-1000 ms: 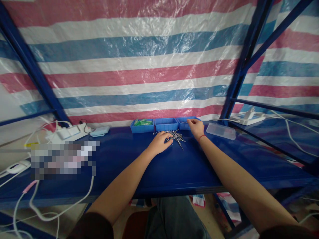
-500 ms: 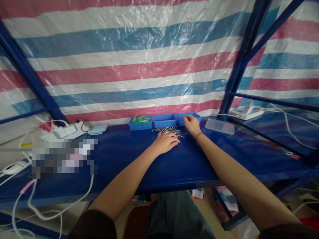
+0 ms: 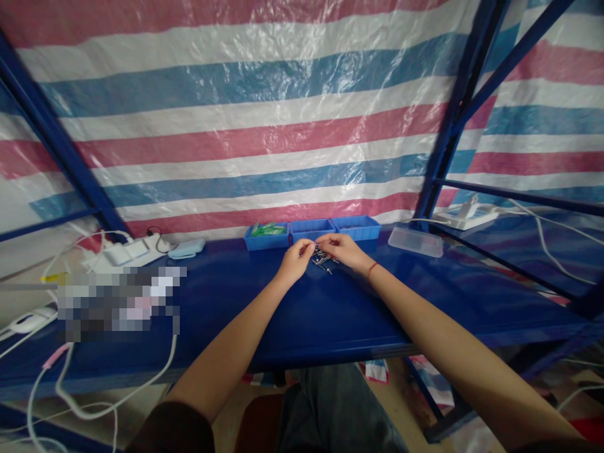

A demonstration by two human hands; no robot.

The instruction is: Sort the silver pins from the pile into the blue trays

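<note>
Over a pile of slender silvery metal pieces (image 3: 323,262), rivet-like or screw-like, my two hands meet almost fingertip to fingertip. My left hand (image 3: 296,259) is closed in a pinch, and a thin, shiny metal piece shows at its fingertips. Thumb and fingers of my right hand (image 3: 344,250) are also pinched together, against the same spot; whatever sits between them is too small to make out. Both hands hide part of the pile. Just behind stand three blue bins: the left bin (image 3: 267,241) holds green pieces, the middle bin (image 3: 311,227) is partly covered, and the right bin (image 3: 357,233) contains small items.
A clear plastic lid or tray (image 3: 415,242) lies right of the bins on the blue table (image 3: 330,321). Left are a light-blue case (image 3: 187,249), a white power strip (image 3: 125,253) and white cables. Another power strip (image 3: 467,215) sits at right. Blue frame posts flank the table.
My right hand has left the right bin and moved left to meet my left hand. My left hand has gone from lying spread over the pile to a raised pinch.
</note>
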